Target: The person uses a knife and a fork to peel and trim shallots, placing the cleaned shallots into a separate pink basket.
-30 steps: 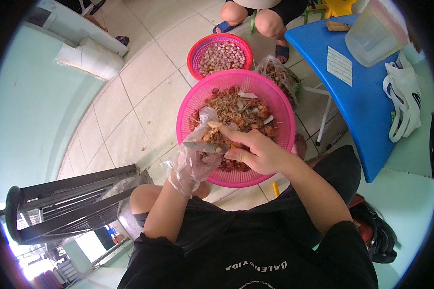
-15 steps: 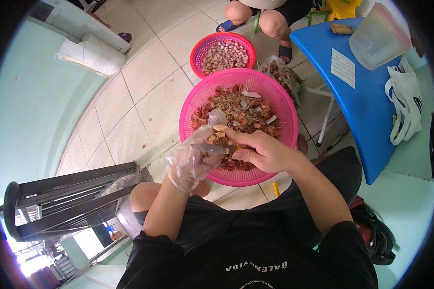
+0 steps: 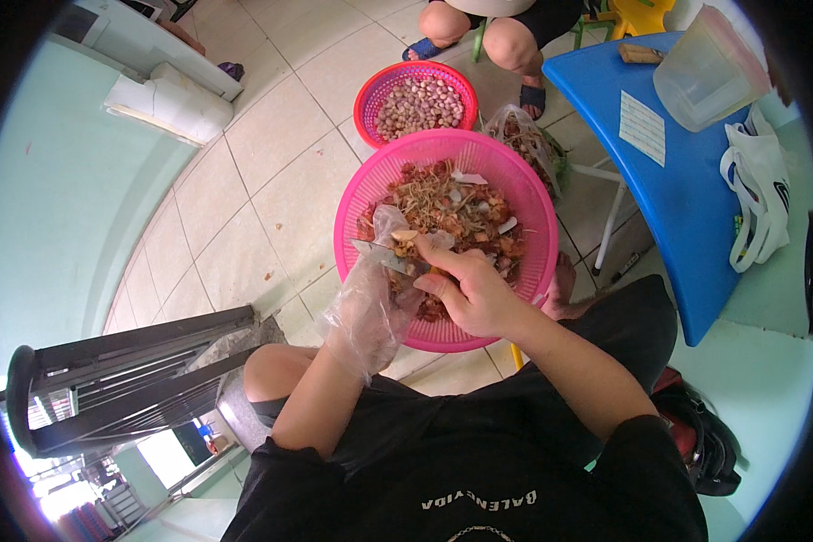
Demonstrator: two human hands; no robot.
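My left hand (image 3: 370, 303), in a loose clear plastic glove, is closed around a brownish shallot (image 3: 403, 246), mostly hidden by the fingers. Across it lies the blade of a knife (image 3: 381, 256), its tip pointing left. My right hand (image 3: 481, 294) grips this knife, the handle covered by the palm; its forefinger reaches over to the shallot and the thumb sits near the blade. Both hands are above the near left part of a large pink plastic basket (image 3: 544, 226), which holds red-brown shallots, dry skins and stringy roots (image 3: 443, 194).
Behind it, a red basket (image 3: 359, 113) holds pale pink shallots (image 3: 420, 107). Beside that stands a clear bag of roots (image 3: 524, 135). Another person's knees (image 3: 510, 43) are at the back. A blue table (image 3: 605, 99) carries a plastic container (image 3: 705, 77). Black railing (image 3: 135, 339) stands left.
Both hands have shifted slightly left, still together over the pink basket. The knife blade has tilted, its tip now higher, and the right thumb has moved left with it.
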